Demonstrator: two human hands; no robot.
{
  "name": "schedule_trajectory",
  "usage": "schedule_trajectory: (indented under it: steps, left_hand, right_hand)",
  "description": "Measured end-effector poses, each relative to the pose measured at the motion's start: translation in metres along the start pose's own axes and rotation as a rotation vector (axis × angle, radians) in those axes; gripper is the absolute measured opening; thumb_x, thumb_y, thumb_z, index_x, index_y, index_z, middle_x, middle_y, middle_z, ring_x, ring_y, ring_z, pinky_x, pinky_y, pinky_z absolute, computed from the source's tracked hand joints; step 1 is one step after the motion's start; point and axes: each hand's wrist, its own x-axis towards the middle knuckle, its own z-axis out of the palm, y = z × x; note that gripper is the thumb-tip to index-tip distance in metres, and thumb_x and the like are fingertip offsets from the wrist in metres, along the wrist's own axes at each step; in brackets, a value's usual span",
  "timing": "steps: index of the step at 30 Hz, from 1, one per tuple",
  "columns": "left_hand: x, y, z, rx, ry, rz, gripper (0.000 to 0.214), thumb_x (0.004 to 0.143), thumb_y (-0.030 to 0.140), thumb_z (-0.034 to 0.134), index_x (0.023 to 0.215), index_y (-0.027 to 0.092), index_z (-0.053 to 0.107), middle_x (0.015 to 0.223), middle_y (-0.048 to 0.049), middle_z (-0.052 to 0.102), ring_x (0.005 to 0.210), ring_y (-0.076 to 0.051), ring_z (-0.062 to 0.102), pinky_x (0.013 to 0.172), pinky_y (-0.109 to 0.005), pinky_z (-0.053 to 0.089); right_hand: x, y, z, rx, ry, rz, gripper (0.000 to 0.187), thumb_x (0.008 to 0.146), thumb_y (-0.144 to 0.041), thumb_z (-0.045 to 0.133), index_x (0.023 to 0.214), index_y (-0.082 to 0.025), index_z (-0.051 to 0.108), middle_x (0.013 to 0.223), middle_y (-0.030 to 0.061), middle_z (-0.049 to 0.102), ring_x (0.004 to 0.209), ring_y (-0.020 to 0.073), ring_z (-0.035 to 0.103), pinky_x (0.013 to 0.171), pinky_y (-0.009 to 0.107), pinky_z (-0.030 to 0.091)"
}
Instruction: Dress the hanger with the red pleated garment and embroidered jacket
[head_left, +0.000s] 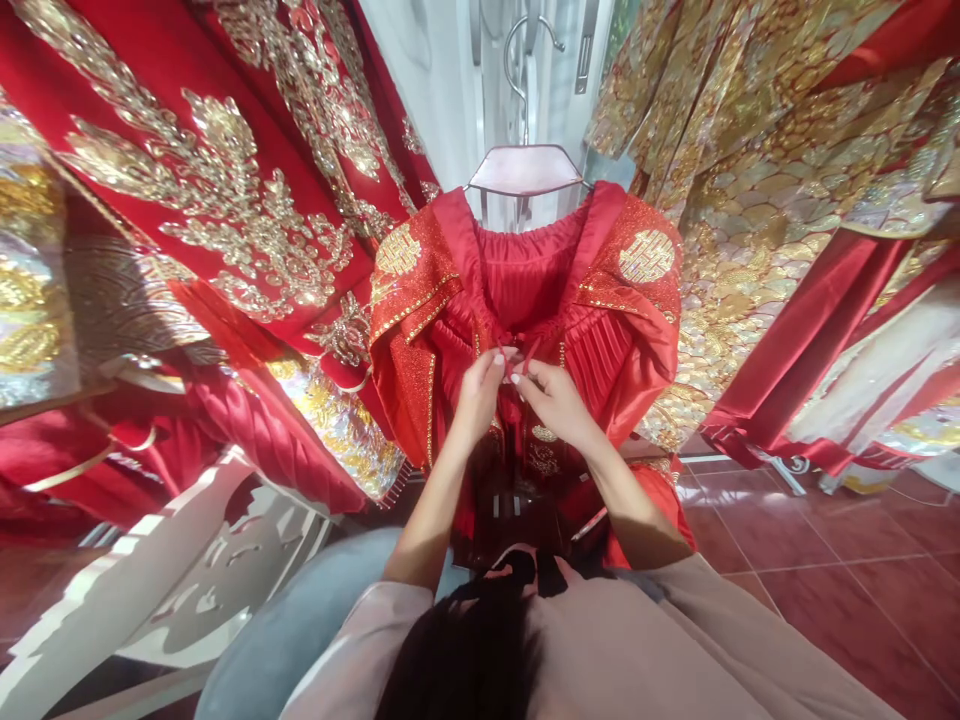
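Observation:
A red cape [634, 350] with gold round emblems and beaded trim hangs from a hanger [529, 168] in front of me. At its gathered neckline, my left hand [484, 385] and my right hand [551, 395] meet, almost touching. Both hands are closed, with thumbs and fingers pinching the thin red drawstring [531, 352] at the front of the neck. Loops of the drawstring show between the fingertips; whether it is knotted I cannot tell. Below my hands, the lower front of the garment falls in shadow.
Red cloth with gold sequin embroidery [225, 200] hangs close on the left. On the right hangs gold scale-patterned fabric [750, 200] beside red satin panels [810, 350]. A white carved chair [150, 570] stands at lower left. Dark red tiles [840, 560] cover the floor.

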Motion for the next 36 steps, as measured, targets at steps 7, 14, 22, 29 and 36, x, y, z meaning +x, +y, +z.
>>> schedule_trajectory:
  steps: [7, 14, 22, 29, 36]
  left_hand:
    - [0.031, 0.04, -0.02, 0.121, -0.07, 0.101, 0.04, 0.07, 0.038, 0.073, 0.049, 0.015, 0.048, 0.046, 0.0063, 0.035, 0.044, -0.005, 0.027, 0.044, -0.021, 0.02]
    - [0.076, 0.061, -0.102, 0.448, 0.213, 0.285, 0.027, 0.073, 0.027, 0.072, 0.056, 0.016, 0.055, 0.051, 0.0052, 0.046, 0.049, -0.007, 0.036, 0.05, -0.024, 0.025]
    - [0.069, 0.034, -0.097, 0.636, 0.389, 0.234, 0.022, 0.079, 0.031, 0.069, 0.067, 0.017, 0.057, 0.056, 0.0022, 0.046, 0.059, -0.014, 0.043, 0.063, -0.026, 0.031]
    - [0.075, 0.008, -0.004, 0.553, 0.191, 0.24, 0.035, 0.066, 0.04, 0.078, 0.08, 0.019, 0.055, 0.085, -0.0062, 0.056, 0.08, -0.023, 0.056, 0.065, -0.026, 0.039]
    - [0.094, -0.007, 0.002, 0.345, -0.025, 0.157, 0.019, 0.083, 0.016, 0.054, 0.064, 0.017, 0.051, 0.066, -0.0014, 0.052, 0.06, -0.015, 0.055, 0.061, -0.025, 0.041]
  right_hand:
    - [0.011, -0.033, -0.056, -0.206, 0.037, -0.052, 0.026, 0.08, -0.035, 0.059, 0.069, -0.013, 0.064, 0.057, -0.0012, 0.052, 0.053, 0.0073, 0.039, 0.054, 0.023, 0.028]
    - [0.039, -0.014, -0.146, -0.417, 0.176, -0.129, 0.021, 0.081, -0.034, 0.06, 0.082, -0.016, 0.071, 0.075, 0.0058, 0.067, 0.06, 0.0124, 0.051, 0.061, 0.028, 0.036]
    - [0.068, 0.008, -0.122, -0.889, 0.163, -0.249, 0.013, 0.081, -0.016, 0.051, 0.08, -0.014, 0.065, 0.08, 0.0093, 0.062, 0.076, 0.0196, 0.055, 0.073, 0.035, 0.04]
    - [0.088, -0.003, -0.071, -0.842, 0.311, -0.271, 0.017, 0.079, -0.031, 0.06, 0.086, -0.015, 0.063, 0.083, 0.0095, 0.062, 0.077, 0.0203, 0.054, 0.07, 0.034, 0.043]
    - [0.101, -0.004, -0.074, -0.491, 0.241, -0.147, 0.011, 0.077, -0.014, 0.054, 0.07, -0.014, 0.062, 0.071, 0.0064, 0.063, 0.064, 0.0149, 0.053, 0.066, 0.029, 0.039]
